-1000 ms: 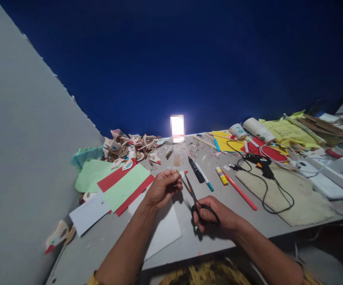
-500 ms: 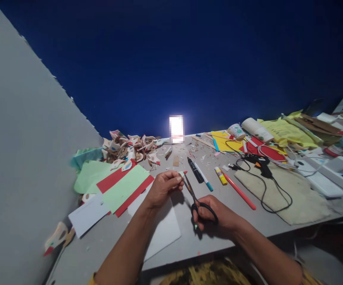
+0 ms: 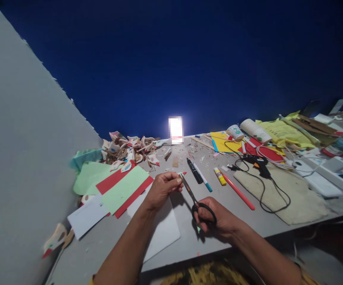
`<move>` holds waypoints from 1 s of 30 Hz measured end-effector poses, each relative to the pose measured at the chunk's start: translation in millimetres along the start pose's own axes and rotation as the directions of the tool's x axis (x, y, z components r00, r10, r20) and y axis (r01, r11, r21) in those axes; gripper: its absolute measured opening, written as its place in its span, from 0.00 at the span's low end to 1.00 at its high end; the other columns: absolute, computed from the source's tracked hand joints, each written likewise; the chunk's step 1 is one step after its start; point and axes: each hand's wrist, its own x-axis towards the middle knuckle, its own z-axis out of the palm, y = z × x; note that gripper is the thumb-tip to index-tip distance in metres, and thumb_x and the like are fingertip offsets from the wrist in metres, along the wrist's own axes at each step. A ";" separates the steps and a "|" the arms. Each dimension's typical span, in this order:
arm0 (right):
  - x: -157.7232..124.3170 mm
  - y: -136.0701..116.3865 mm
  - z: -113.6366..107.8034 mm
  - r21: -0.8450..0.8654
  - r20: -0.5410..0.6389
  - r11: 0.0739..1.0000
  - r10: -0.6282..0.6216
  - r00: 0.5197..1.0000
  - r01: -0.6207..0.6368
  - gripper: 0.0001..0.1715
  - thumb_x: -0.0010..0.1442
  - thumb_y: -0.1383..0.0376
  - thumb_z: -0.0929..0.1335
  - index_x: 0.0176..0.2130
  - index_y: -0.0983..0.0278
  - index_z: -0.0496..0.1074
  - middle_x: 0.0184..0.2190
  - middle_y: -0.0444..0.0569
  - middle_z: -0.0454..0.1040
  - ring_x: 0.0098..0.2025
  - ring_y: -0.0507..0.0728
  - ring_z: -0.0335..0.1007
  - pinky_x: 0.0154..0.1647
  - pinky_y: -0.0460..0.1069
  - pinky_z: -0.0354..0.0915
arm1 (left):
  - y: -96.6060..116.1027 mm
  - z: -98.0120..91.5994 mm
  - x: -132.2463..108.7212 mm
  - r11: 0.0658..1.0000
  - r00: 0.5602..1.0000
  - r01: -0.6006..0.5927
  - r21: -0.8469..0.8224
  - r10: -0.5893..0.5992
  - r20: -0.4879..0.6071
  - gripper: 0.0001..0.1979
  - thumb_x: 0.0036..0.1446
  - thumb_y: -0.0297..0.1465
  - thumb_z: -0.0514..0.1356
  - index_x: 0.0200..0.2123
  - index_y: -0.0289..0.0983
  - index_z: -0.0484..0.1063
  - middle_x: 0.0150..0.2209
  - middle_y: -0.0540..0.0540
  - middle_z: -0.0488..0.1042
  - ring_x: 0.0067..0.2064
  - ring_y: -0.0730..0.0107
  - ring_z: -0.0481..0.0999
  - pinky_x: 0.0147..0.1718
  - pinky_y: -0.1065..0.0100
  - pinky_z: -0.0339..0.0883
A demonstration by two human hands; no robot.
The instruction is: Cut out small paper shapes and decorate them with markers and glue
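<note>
My left hand [image 3: 165, 187] pinches a small paper piece [image 3: 183, 173] with a red tip; most of it is hidden by the fingers. In my right hand [image 3: 214, 215] is a pair of scissors [image 3: 192, 194] with black handles, fingers through the loops. The blades point up and left, with their tips at the paper piece. They look nearly closed together. Beneath my left forearm lies a white sheet [image 3: 167, 225]. A black marker [image 3: 194, 171] and a white pen with a teal end [image 3: 203, 178] lie just beyond the scissors.
Cut-out pieces [image 3: 129, 149] are heaped at the back left, near green card [image 3: 126, 188] and red strips [image 3: 101, 185]. To the right lie a glue stick [image 3: 220, 177], a red stick [image 3: 239, 192] and a corded glue gun [image 3: 260, 164] on a pale board [image 3: 296, 198]. Scraps litter the table.
The scissor blades have come closer together at the paper piece, and the handles have drawn in slightly. My left hand stays almost in place.
</note>
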 end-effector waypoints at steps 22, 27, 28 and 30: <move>10.6 4.0 1.8 0.047 -0.129 0.995 -0.076 0.989 0.083 0.24 0.50 0.50 0.77 0.32 0.68 0.73 0.23 0.45 0.73 0.18 0.46 0.58 0.18 0.43 0.52 | -16.4 14.2 -7.9 0.977 0.960 0.154 -0.148 -0.113 0.255 0.13 0.46 0.33 0.75 0.26 0.33 0.76 0.34 0.41 0.81 0.28 0.68 0.77 0.31 0.66 0.71; 13.7 -0.1 -0.8 -0.074 -0.162 0.987 -0.151 0.975 0.140 0.20 0.54 0.52 0.74 0.33 0.67 0.73 0.22 0.43 0.70 0.20 0.47 0.59 0.20 0.44 0.53 | -21.2 15.0 -5.4 0.967 0.976 0.168 -0.190 -0.137 0.169 0.12 0.45 0.32 0.75 0.27 0.32 0.77 0.32 0.42 0.80 0.28 0.69 0.77 0.29 0.67 0.71; 12.9 -3.6 -2.4 -0.176 -0.168 0.972 -0.185 0.968 0.155 0.17 0.53 0.55 0.75 0.30 0.67 0.73 0.22 0.42 0.69 0.21 0.48 0.59 0.21 0.44 0.54 | -21.6 14.7 -5.4 0.967 0.976 0.171 -0.188 -0.141 0.166 0.12 0.45 0.32 0.76 0.26 0.32 0.77 0.32 0.42 0.80 0.30 0.68 0.77 0.30 0.68 0.72; 11.0 -12.5 -7.2 -0.368 -0.129 0.915 -0.226 0.965 0.165 0.13 0.51 0.61 0.75 0.26 0.67 0.72 0.21 0.41 0.67 0.23 0.48 0.59 0.23 0.44 0.54 | -21.9 14.1 -5.9 0.965 0.970 0.196 -0.175 -0.165 0.180 0.11 0.45 0.31 0.75 0.26 0.32 0.77 0.31 0.42 0.80 0.31 0.68 0.78 0.32 0.68 0.72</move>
